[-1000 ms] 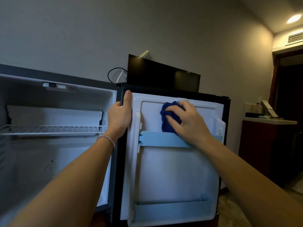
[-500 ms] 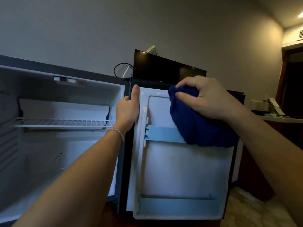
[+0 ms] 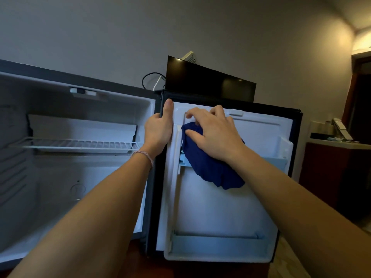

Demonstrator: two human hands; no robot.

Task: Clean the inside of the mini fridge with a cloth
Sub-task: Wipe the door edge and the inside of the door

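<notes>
Pressing a crumpled dark blue cloth under spread, straightened fingers, the right hand works the white plastic inner door panel; the left hand grasps the door's hinge-side edge, thumb up.

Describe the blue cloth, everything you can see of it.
The cloth is dark blue, soft-looking fabric, bunched rather than folded. It lies against the white inner face of the open fridge door, near the upper left corner, hanging over the left end of the pale blue upper door shelf. The right hand presses it there, fingers spread over its top.
</notes>
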